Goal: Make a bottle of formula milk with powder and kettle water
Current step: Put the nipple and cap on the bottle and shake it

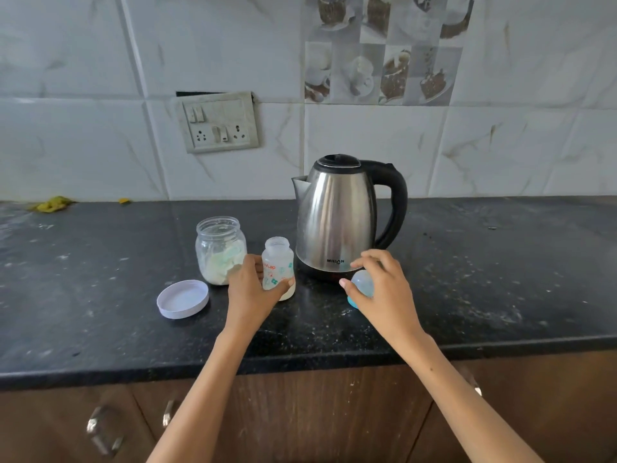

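**Already powdered: bottle held, cap under the other hand**

Seemingly the powder step was done, for a pale layer sat in the bottom of the bottle (pixel 277 264). From the head view, the bottle stood upright on the bench (pixel 100 295), its long axis vertical and its open mouth pointing straight up, between the powder jar (pixel 220 250) on its left and the kettle (pixel 337 218) on its right. The left hand (pixel 250 289) gripped the bottle low down, fingers and thumb curled round its lower body.

The right hand (pixel 380 289) lay over the teat cap (pixel 362 285), thumb and curled fingers closing round its clear dome; the cap sat on the bench just in front of the kettle's base. Whether it was truly lifted or merely touched could not be told.

The kettle's handle pointed right and its spout left, toward the bottle, so the right hand was the nearer for pouring. The jar's lid (pixel 183 299) lay beside the jar, which stood open.
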`<action>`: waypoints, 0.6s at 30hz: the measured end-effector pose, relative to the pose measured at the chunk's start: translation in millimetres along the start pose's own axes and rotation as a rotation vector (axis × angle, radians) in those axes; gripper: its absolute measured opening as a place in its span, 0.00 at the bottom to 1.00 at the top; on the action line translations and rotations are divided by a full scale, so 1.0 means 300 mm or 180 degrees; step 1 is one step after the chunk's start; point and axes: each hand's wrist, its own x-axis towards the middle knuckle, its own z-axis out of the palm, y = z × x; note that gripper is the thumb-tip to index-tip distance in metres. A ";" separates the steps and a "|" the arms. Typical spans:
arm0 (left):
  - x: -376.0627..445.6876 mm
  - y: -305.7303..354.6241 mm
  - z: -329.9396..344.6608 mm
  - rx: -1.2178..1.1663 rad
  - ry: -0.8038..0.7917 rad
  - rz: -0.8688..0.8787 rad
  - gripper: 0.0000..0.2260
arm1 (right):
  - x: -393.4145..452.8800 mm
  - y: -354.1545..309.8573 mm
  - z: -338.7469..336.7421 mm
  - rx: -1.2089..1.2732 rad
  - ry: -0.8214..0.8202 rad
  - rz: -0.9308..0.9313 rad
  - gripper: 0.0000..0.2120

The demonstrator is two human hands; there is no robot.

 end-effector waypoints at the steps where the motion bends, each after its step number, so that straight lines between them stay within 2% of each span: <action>1: -0.001 0.000 -0.001 0.0000 0.0003 -0.0005 0.27 | -0.003 -0.004 0.004 -0.0044 -0.0081 0.0055 0.14; 6: -0.015 0.012 -0.011 -0.0056 -0.0028 0.0029 0.27 | -0.008 -0.040 0.030 -0.0011 -0.0498 0.0157 0.14; 11: -0.034 0.013 -0.013 -0.0260 -0.0059 0.0067 0.27 | 0.017 -0.082 0.055 0.0326 -0.0800 0.0212 0.24; 14: -0.037 0.022 -0.013 -0.0390 -0.0002 0.0133 0.29 | 0.063 -0.113 0.064 0.0899 -0.0493 0.0218 0.27; 18: -0.026 0.039 -0.012 -0.0574 0.0064 0.0279 0.26 | 0.147 -0.195 0.046 0.1443 0.0043 0.0082 0.23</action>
